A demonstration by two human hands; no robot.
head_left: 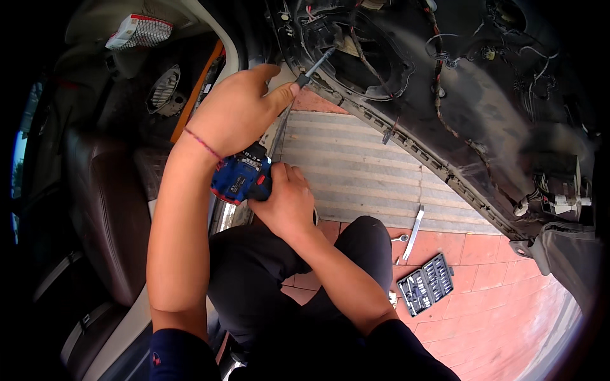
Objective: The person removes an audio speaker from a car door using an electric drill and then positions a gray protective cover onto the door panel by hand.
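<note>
My left hand (pixel 244 101) is closed around a screwdriver-like tool (pixel 318 64). A slim metal shaft and black collar stick out past my thumb; the rest is hidden in my palm. Its tip reaches to the edge of the round opening (pixel 362 73) in the bare car door (pixel 486 95). Lower down, my right hand (pixel 287 200) grips a blue and black cordless drill (pixel 238 176) with red accents, held beneath my left wrist. My left hand and forearm cover part of the drill.
Loose wiring (pixel 438 108) runs along the door. On the red tiles lie an open socket set (pixel 426 284), a ratchet (pixel 400 238) and a flat metal bar (pixel 413 232). A brown car seat (pixel 111 209) stands at left, near a round speaker (pixel 165 92). Ribbed matting (pixel 375 171) lies below the door.
</note>
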